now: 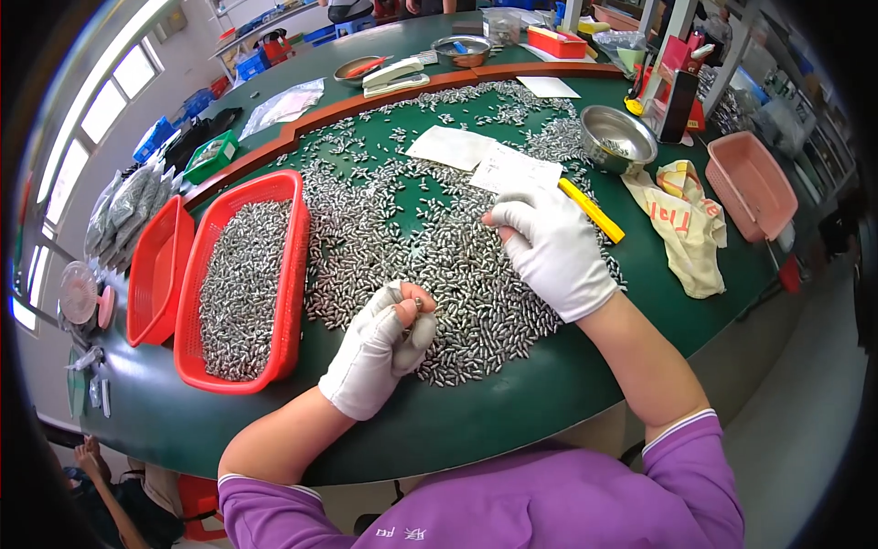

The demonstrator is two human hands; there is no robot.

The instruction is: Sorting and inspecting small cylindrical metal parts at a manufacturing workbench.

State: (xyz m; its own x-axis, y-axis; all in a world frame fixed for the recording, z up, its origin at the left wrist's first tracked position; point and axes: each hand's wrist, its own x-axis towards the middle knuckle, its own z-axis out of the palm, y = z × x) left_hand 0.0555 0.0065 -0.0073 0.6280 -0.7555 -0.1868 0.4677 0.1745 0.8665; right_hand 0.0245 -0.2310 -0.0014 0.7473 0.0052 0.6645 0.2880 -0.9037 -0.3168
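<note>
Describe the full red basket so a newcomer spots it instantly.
On the green table, find the spread of metal pieces. Just left of it stands a red basket, beside a second red basket. The first sits nearer the left hand and, unlike its neighbour, is filled with pieces.

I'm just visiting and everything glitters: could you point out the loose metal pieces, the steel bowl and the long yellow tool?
Loose metal pieces (480, 320): head view, near the spread's middle.
Steel bowl (613, 120): head view, inner wall.
Long yellow tool (592, 211): head view, middle of its body.
</note>
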